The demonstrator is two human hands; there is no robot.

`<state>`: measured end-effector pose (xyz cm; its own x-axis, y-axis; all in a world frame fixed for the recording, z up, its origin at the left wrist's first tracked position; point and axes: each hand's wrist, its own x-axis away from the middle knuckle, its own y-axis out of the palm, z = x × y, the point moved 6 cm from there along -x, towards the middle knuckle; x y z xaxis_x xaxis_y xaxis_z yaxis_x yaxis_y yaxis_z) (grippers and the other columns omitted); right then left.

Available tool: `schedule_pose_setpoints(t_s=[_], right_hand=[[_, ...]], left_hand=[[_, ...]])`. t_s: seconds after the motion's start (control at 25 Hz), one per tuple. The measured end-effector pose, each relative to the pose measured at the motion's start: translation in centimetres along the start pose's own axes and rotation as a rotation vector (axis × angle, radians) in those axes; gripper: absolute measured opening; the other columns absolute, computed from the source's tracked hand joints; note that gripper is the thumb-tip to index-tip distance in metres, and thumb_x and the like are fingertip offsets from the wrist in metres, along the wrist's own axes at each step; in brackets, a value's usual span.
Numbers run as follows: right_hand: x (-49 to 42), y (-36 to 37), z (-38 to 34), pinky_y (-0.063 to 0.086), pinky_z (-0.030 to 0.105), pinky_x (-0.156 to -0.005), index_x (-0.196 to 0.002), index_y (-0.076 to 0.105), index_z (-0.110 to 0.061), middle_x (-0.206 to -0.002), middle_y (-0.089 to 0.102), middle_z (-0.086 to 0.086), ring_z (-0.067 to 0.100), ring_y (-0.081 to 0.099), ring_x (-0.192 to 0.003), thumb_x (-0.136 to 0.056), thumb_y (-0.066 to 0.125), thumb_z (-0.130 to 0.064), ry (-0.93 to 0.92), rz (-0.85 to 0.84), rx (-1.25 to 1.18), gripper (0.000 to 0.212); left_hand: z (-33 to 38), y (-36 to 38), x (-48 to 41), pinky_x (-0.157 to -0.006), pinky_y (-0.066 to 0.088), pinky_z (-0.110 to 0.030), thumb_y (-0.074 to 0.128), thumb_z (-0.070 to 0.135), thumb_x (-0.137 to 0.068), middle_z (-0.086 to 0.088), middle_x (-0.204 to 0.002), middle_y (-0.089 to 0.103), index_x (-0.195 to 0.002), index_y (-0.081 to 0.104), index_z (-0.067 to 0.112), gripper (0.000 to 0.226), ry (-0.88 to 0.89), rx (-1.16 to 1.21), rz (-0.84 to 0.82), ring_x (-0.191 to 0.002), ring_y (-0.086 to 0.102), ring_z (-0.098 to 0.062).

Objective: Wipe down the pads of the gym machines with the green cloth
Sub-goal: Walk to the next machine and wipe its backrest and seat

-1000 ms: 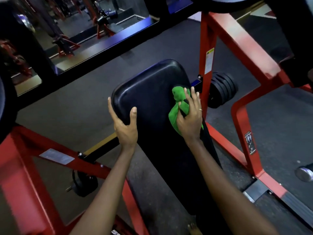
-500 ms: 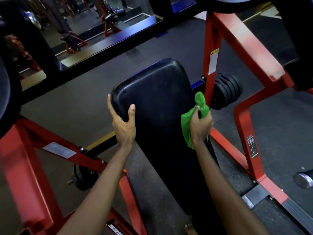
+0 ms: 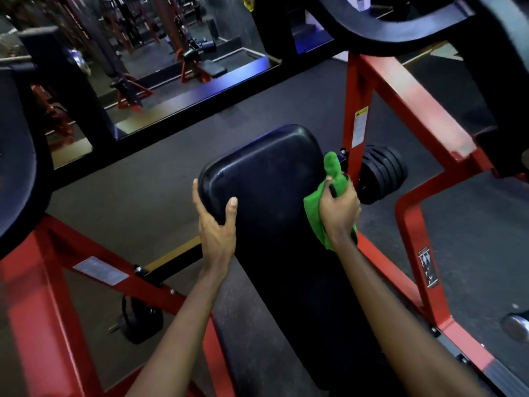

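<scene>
- Cloth comes first: your green cloth (image 3: 312, 213) is bunched against the right edge of the black pad (image 3: 269, 179), near its upper end. One tuft pokes up above your fist and a fold hangs below your wrist.
- Your right hand (image 3: 339, 207) has its grip closed tight round that cloth, fingers curled over it and the back of the hand toward you.
- Your left hand (image 3: 216, 224) is on the opposite, left edge of the pad. Its grip holds that edge, spread wide, with the thumb on top of the padding and the fingers down the outer side.
- The pad is long and glossy, rounded at its far corners, and runs away from between your forearms.
- Tubes of the red frame (image 3: 400, 98) flank it on both sides, and a white warning label (image 3: 360, 130) is stuck on the upright just right of the cloth.
- A stack of black weight plates (image 3: 385, 170) sits behind that upright, just beyond your right hand.
- The dark floor (image 3: 137, 181) lies under everything, and a mirror (image 3: 177, 53) along the far wall shows more red machines.
</scene>
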<state>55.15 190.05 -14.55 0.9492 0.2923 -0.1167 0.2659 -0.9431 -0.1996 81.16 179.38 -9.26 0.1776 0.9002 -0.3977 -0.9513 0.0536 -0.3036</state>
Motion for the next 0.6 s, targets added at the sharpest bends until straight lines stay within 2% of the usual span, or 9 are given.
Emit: schedule_pose_setpoints(t_s=[0.08, 0.16, 0.2, 0.28, 0.36, 0.44, 0.48, 0.6], right_hand=[[-0.7, 1.2, -3.9, 0.044, 0.035, -0.099, -0.131, 0.061, -0.026, -0.130, 0.067, -0.003, 0.023, 0.059, -0.122, -0.095, 0.056, -0.041, -0.111, -0.008, -0.008, 0.039], [-1.3, 2.1, -7.1, 0.042, 0.032, -0.104, -0.135, 0.060, -0.026, -0.139, 0.060, -0.009, 0.017, 0.055, -0.128, -0.094, 0.059, -0.034, -0.243, -0.018, -0.004, 0.042], [-1.4, 2.6, -8.7, 0.041, 0.031, -0.108, -0.134, 0.061, -0.024, -0.142, 0.058, -0.010, 0.015, 0.054, -0.131, -0.092, 0.061, -0.028, -0.329, -0.036, 0.005, 0.042], [-1.0, 3.9, -11.6, 0.038, 0.033, -0.114, -0.131, 0.064, -0.023, -0.143, 0.057, -0.009, 0.016, 0.050, -0.135, -0.085, 0.065, -0.016, -0.529, -0.106, 0.082, 0.046], [0.1, 5.3, -13.5, 0.037, 0.033, -0.115, -0.127, 0.067, -0.023, -0.141, 0.059, -0.008, 0.019, 0.051, -0.135, -0.076, 0.063, -0.009, -0.689, -0.160, 0.166, 0.053], [1.8, 5.9, -14.2, 0.037, 0.035, -0.115, -0.125, 0.068, -0.024, -0.139, 0.061, -0.009, 0.018, 0.050, -0.135, -0.073, 0.063, -0.006, -0.714, -0.172, 0.173, 0.055], [2.9, 6.0, -14.3, 0.037, 0.035, -0.115, -0.125, 0.068, -0.023, -0.140, 0.060, -0.009, 0.017, 0.050, -0.136, -0.072, 0.064, -0.006, -0.715, -0.178, 0.163, 0.057], [7.6, 6.8, -14.6, 0.036, 0.036, -0.115, -0.131, 0.065, -0.022, -0.144, 0.057, -0.009, 0.017, 0.045, -0.139, -0.071, 0.062, -0.007, -0.807, -0.251, 0.167, 0.062]], left_hand=[[0.0, -0.1, 0.0, -0.107, 0.037, -0.008, 0.058, 0.050, -0.097, 0.001, -0.155, 0.043, -0.159, 0.007, 0.039, 0.081, -0.011, 0.008, -0.004, -0.139, 0.045, -0.006], [-0.2, -0.2, 0.0, -0.100, 0.036, -0.003, 0.055, 0.052, -0.098, 0.001, -0.156, 0.042, -0.158, 0.003, 0.042, 0.080, -0.024, 0.015, -0.033, -0.139, 0.045, -0.009], [-0.3, -0.3, -0.1, -0.099, 0.036, -0.005, 0.051, 0.054, -0.099, 0.000, -0.157, 0.041, -0.158, 0.001, 0.044, 0.078, -0.026, 0.009, -0.054, -0.139, 0.045, -0.012], [-0.6, -0.8, -0.2, -0.103, 0.038, -0.022, 0.039, 0.058, -0.102, -0.002, -0.158, 0.039, -0.156, -0.001, 0.049, 0.069, -0.017, -0.036, -0.105, -0.139, 0.046, -0.021], [-0.7, -1.8, -0.6, -0.101, 0.045, -0.033, 0.025, 0.061, -0.102, -0.003, -0.155, 0.044, -0.156, 0.004, 0.051, 0.058, 0.000, -0.081, -0.149, -0.128, 0.057, -0.025], [-0.9, -3.2, -1.5, -0.093, 0.051, -0.023, 0.018, 0.064, -0.101, 0.001, -0.153, 0.047, -0.157, 0.017, 0.046, 0.058, 0.030, -0.081, -0.178, -0.117, 0.062, -0.010], [-0.9, -3.9, -2.1, -0.094, 0.050, -0.019, 0.017, 0.065, -0.101, 0.002, -0.153, 0.048, -0.157, 0.026, 0.041, 0.061, 0.051, -0.067, -0.184, -0.119, 0.059, -0.004], [-1.2, -5.4, -3.8, -0.108, 0.047, -0.038, 0.018, 0.069, -0.100, 0.006, -0.145, 0.056, -0.148, 0.047, 0.036, 0.065, 0.097, -0.041, -0.181, -0.125, 0.057, -0.003]])
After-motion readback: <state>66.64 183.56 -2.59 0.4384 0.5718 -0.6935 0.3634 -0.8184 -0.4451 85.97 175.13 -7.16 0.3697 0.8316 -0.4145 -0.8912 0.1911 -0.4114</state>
